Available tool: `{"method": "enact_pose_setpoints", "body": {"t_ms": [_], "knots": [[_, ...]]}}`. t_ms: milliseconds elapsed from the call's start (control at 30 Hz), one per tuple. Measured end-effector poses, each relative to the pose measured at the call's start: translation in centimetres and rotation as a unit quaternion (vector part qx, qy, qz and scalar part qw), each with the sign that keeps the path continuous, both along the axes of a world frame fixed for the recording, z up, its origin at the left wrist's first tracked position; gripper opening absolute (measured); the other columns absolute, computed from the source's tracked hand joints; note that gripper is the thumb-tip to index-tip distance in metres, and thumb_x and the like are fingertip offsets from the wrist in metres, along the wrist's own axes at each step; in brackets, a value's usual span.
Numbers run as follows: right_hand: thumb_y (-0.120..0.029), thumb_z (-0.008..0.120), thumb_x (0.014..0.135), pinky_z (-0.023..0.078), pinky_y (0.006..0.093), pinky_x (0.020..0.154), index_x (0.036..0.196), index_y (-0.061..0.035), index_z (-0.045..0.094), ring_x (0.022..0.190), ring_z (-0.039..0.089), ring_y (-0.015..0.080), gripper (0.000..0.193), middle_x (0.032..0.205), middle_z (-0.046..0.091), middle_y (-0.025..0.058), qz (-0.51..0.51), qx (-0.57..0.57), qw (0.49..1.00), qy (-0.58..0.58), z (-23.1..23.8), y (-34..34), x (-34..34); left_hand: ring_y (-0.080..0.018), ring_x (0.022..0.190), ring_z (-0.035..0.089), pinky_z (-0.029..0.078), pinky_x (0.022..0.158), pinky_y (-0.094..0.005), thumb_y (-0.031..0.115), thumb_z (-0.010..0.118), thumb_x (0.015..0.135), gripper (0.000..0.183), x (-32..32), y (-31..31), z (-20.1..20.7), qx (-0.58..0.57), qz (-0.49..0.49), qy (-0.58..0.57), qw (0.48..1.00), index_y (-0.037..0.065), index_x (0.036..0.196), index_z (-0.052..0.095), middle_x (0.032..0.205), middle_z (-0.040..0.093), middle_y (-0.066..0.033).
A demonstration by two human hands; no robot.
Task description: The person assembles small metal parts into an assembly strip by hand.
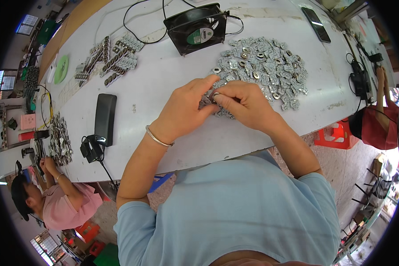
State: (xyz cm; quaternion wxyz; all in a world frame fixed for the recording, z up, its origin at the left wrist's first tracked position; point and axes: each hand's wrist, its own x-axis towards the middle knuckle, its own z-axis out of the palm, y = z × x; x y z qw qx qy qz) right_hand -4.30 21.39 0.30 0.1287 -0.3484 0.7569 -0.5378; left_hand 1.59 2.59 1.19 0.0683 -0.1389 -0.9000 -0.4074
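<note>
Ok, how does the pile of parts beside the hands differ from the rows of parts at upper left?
The pile lies jumbled; the rows line up in strips. The pile covers more of the table than the rows do. Both contain small greyish pieces.

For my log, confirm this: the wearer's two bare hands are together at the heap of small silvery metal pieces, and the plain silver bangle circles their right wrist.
Wrong wrist: the head view shows the plain silver bangle on the wearer's left wrist. The left hand and right hand are together at the heap.
</note>
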Motion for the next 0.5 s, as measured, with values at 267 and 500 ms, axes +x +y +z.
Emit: {"method": "enact_pose_setpoints", "body": {"t_ms": [267, 500], "knots": [[-0.013, 0.063, 0.09, 0.045, 0.0304, 0.061, 0.089, 0.002, 0.067, 0.067, 0.057, 0.0163, 0.015, 0.074, 0.063, 0.0077, 0.089, 0.038, 0.993, -0.06, -0.8, -0.8, -0.1, -0.0269, 0.086, 0.065, 0.052, 0.076, -0.0314, 0.003, 0.073, 0.072, 0.062, 0.0, 0.1, 1.0, 0.021, -0.041, -0.092, 0.995, 0.007, 0.13, 0.053, 0.101, 0.066, -0.0133], [-0.014, 0.059, 0.092, 0.043, 0.0272, 0.054, 0.088, 0.002, 0.065, 0.06, 0.054, 0.0101, 0.018, 0.068, 0.06, 0.0043, 0.065, 0.071, 0.99, -0.105, 1.4, -0.7, -1.3, -0.0171, 0.075, 0.061, 0.05, 0.069, -0.0293, 0.008, 0.069, 0.081, 0.037, 0.2, -1.1, 2.5, 0.051, -0.021, -0.126, 0.991, 0.001, 0.117, 0.06, 0.089, 0.066, -0.0127]]}}
